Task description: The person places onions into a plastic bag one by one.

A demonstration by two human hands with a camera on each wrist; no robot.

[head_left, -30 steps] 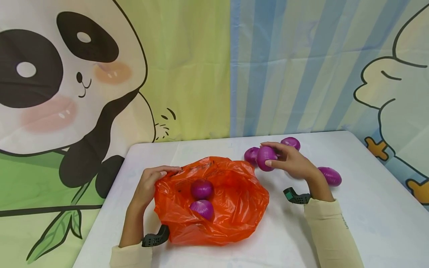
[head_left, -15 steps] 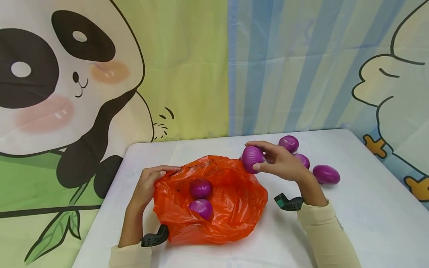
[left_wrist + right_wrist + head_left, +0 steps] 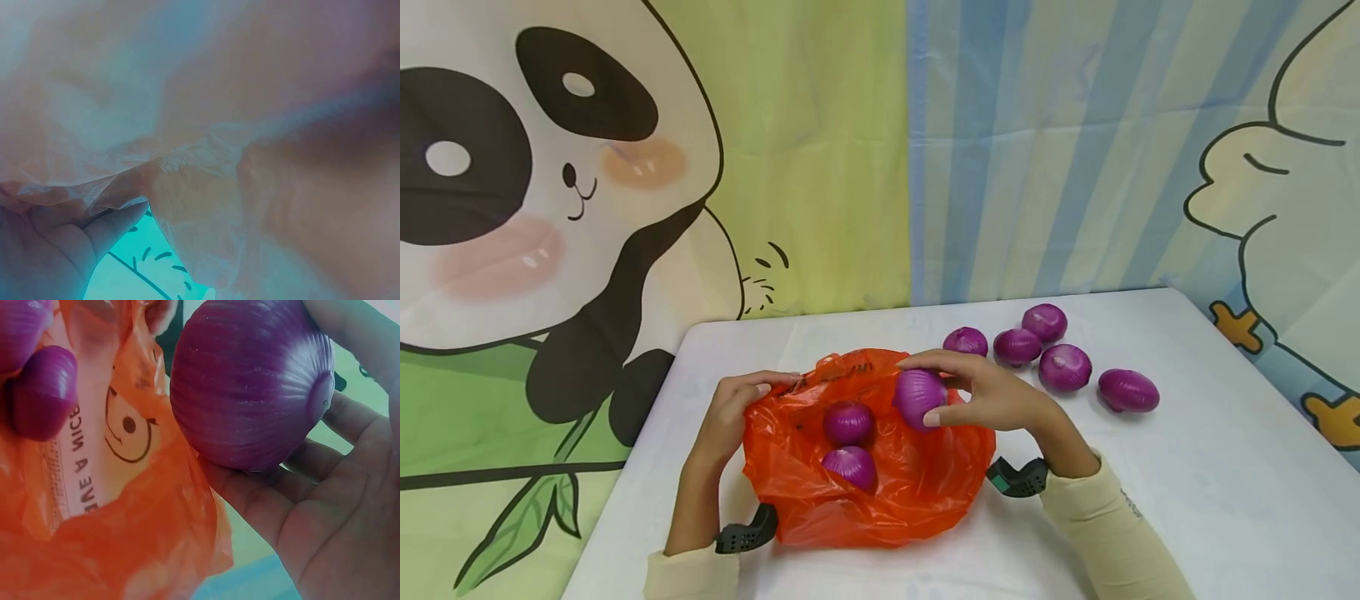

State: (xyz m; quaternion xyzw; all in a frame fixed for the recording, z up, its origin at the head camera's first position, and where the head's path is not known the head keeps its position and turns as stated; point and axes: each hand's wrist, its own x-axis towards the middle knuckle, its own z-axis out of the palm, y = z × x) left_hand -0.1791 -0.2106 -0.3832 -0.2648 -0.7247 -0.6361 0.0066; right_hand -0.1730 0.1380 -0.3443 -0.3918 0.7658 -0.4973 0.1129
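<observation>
An orange-red plastic bag [image 3: 917, 504] lies with its mouth spread wide on the white table. Two purple onions, one at the back [image 3: 849, 422] and one in front [image 3: 853, 467], sit inside it. My left hand [image 3: 724, 421] pinches the bag's left rim; in the left wrist view the plastic film hides most of that hand [image 3: 53, 247]. With thumb and fingers my right hand [image 3: 996, 396] grips another purple onion [image 3: 919, 400] over the right part of the bag's mouth. The right wrist view shows this onion [image 3: 250, 384] close up, beside printed plastic.
Several more purple onions lie on the table [image 3: 1210, 492] to the right and behind the bag, among them a far one [image 3: 1045, 322], a near round one [image 3: 1065, 368] and a long one [image 3: 1128, 391]. A cartoon-printed curtain [image 3: 820, 167] stands behind the table.
My right hand has carried its onion leftward from the group on the table to over the bag's mouth. The left hand has kept its place on the rim.
</observation>
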